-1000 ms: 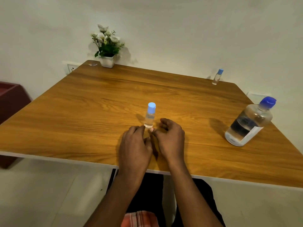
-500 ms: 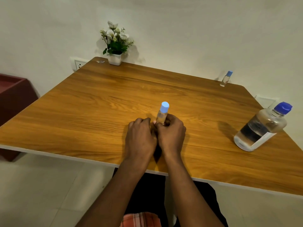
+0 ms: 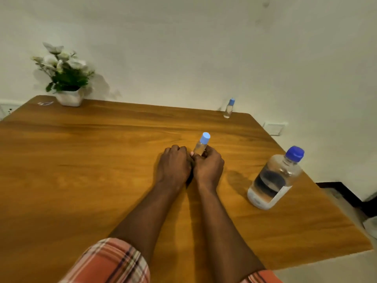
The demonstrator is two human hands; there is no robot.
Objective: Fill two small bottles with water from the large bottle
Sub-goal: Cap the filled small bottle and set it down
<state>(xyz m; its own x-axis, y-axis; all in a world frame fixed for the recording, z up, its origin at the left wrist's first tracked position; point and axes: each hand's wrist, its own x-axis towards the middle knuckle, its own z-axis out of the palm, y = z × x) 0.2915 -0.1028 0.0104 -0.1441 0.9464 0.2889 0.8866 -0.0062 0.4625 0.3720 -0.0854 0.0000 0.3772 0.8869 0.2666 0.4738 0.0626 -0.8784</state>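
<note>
Both my hands have closed in since a second ago. Then the small clear plastic bottle with the light-blue cap [image 3: 201, 147] stood free and upright just beyond my fingertips. Now my right hand [image 3: 208, 166] has it, fingers [image 3: 210, 150] curled round its lower half, and it leans away to the far right. Its cap is on, so I judge the task to be at the uncapping step, with no pouring begun.

My left hand [image 3: 173, 164] lies knuckles-up, pressed against the right, its fingers curled under. Whether they pinch the bottle's base or hold nothing I cannot tell, since the base is hidden. Both forearms reach straight out, side by side, over the brown wooden counter [image 3: 102, 160].

The large clear bottle with the dark-blue cap [image 3: 273, 178] stands capped and partly filled near the counter's right edge, well apart from my hands. The second small blue-capped bottle [image 3: 228, 108] stands at the far right corner.
</note>
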